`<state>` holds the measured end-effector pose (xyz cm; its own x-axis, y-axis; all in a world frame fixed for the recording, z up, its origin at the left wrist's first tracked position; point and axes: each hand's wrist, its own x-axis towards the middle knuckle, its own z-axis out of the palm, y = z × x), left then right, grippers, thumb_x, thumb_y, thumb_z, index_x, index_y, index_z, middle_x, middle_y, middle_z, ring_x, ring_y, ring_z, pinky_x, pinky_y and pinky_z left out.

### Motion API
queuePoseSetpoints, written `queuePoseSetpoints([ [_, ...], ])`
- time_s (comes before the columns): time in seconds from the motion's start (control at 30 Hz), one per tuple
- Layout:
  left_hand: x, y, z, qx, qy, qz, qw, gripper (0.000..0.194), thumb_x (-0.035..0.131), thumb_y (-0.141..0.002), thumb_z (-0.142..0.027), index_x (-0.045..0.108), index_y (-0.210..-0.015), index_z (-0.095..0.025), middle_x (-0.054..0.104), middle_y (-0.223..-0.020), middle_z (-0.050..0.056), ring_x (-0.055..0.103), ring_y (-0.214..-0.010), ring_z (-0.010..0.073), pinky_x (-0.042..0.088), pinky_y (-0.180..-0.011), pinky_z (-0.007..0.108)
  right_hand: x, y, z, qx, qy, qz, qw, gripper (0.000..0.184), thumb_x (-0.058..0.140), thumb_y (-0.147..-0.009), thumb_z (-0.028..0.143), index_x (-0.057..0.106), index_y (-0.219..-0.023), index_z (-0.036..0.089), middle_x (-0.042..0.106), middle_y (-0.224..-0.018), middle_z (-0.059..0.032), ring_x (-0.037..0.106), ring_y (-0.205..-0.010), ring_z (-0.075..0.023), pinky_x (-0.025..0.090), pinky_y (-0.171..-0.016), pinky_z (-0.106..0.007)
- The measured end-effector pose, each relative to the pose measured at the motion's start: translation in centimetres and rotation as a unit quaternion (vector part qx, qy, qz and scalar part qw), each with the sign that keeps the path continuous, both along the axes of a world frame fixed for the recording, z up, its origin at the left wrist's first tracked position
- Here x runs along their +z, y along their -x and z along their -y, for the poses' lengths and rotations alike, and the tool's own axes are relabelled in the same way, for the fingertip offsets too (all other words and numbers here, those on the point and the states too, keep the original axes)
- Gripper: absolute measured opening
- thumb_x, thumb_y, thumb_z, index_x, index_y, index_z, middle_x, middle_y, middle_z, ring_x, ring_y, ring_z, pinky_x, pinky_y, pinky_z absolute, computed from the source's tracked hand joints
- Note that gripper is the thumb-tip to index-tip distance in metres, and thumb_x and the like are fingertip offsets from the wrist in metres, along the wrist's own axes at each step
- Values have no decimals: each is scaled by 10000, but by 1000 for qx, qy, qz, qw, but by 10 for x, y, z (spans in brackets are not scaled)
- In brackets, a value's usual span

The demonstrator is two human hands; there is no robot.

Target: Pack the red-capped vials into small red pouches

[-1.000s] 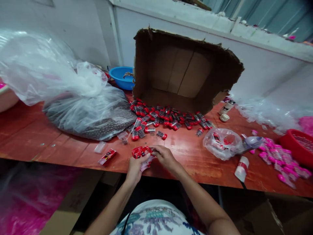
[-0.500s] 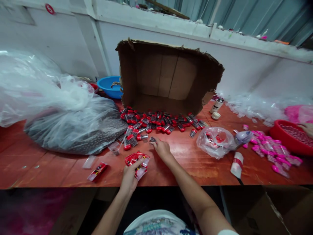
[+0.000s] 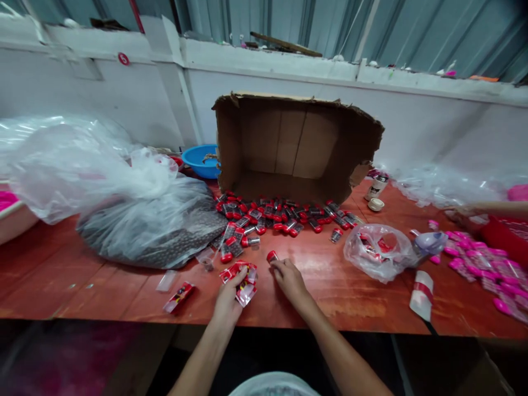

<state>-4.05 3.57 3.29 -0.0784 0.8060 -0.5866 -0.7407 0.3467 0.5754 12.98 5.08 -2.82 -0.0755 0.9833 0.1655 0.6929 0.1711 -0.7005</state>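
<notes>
My left hand is closed around several red printed plastic packets, fanned out above the table's front part. Just to its right, my right hand pinches a small clear container with a red cap, its cap end pointing away to the left. Beyond both hands lies a heap of red-capped containers with dark contents, spilling from the mouth of a cardboard box on its side. One filled red packet lies left of my left hand, near a small clear plastic piece.
A large clear bag of dark beads fills the left side. A blue basin stands behind it. On the right are an open plastic bag, a white bottle, pink containers and another person's arm by a red basket.
My right hand has drawn back from the heap with a container, whose red cap now shows. The view has shifted left and up. The other person's arm reaches further in.
</notes>
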Motion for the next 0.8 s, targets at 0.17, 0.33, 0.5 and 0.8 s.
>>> queuePoseSetpoints([
  [0.17,4,-1,1,4,-15,25,1000,131,568,-803,-18,636,-738,-109,689,-642,43,646,-502,148,547,-491,244,14,1,29,-21,66,-336,939,437,556,-820,246,534,-1256,250,608,-1080,-47,598,-820,-152,506,-713,-281],
  [0.33,0,0,4,26,-1,31,999,121,601,-777,-15,638,-722,-116,692,-647,35,649,-524,145,562,-541,260,38,12,59,10,104,-444,890,470,604,-806,296,533,-1268,252,604,-993,-24,560,-683,-103,502,-660,-260],
  [0.5,4,-4,10,28,6,35,999,104,660,-727,-16,642,-711,-118,691,-655,30,646,-531,136,556,-562,252,39,19,67,20,106,-416,903,452,584,-828,322,543,-1270,233,611,-886,-18,542,-643,-103,497,-614,-251],
  [0.8,8,-4,15,44,-12,-2,999,92,689,-699,-40,657,-740,-115,700,-670,32,646,-551,138,547,-572,253,38,19,76,7,28,-348,937,433,548,-870,322,526,-1299,273,576,-1053,-51,557,-765,-128,513,-693,-268],
])
